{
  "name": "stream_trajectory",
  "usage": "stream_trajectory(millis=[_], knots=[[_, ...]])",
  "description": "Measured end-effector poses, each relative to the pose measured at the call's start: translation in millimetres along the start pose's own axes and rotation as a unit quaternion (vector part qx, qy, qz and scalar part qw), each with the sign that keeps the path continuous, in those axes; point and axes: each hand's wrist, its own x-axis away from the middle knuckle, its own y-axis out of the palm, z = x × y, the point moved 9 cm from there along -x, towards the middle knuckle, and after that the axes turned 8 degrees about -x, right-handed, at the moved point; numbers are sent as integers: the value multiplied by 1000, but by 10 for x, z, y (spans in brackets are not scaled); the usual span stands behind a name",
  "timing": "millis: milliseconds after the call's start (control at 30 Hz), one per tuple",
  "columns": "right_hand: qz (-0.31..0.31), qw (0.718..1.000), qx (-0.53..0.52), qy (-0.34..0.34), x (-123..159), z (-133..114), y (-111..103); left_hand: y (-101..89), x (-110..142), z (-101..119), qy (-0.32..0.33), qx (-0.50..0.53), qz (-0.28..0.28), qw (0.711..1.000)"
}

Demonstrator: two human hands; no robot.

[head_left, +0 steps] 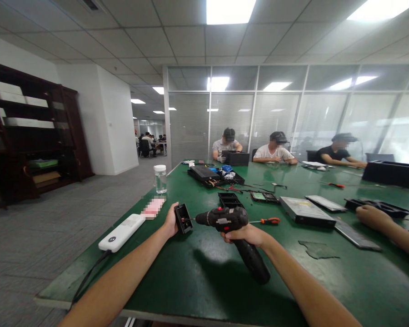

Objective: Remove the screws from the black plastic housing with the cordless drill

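Observation:
My left hand (171, 221) grips a small black open-sided box (183, 219) by its left edge, tilted above the table. Something small and reddish shows inside it, too small to name. My right hand (247, 235) is wrapped round the handle of a black cordless drill (225, 219) with red marks. The drill points left, and its bit reaches the opening of the box; whether the tip touches anything inside I cannot tell. Behind the drill lie a black divided tray (230, 199) and an orange-handled screwdriver (270, 221), partly covered by it.
On the green table (177, 281) stand a white power bank (122, 231) with a cable and a clear jar (160, 180) at left. Right of the drill lie a metal drive (306, 212) and a dark thin sheet (318, 250). A co-worker's hand (373, 218) is at the right.

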Motion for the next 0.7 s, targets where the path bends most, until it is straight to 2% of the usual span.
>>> stream_trajectory(millis=[700], knots=[[14, 1000, 1, 9, 6, 38, -41, -15, -2, -9, -6, 7, 9, 1000]])
